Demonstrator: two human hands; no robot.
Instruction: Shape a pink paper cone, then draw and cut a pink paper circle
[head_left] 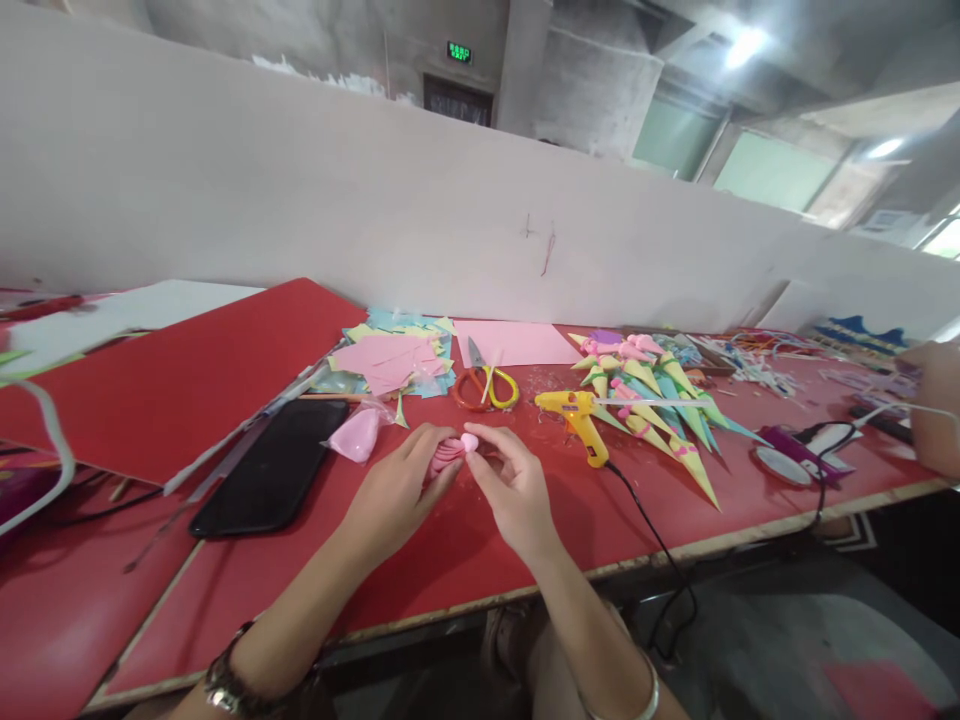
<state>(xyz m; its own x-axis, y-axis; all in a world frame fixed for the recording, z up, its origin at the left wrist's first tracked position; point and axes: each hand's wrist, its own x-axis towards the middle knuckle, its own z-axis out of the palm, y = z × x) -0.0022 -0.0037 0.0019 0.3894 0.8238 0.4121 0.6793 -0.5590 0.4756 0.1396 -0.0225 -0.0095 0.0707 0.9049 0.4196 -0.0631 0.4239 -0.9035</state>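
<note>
Just above the red table, my left hand is closed around a pink ribbed piece. My right hand pinches a small light-pink blob at the right end of that piece, so the two hands nearly meet. Beyond them lie scissors with red and yellow handles. To the left is a bag of pink material. A yellow glue gun rests to the right of my right hand, its black cord running over the table's front edge.
A black phone and a large red sheet lie at the left. Behind are pink paper pieces and a pink sheet. Several pastel cones are piled at the right. Another person's arm shows at the far right.
</note>
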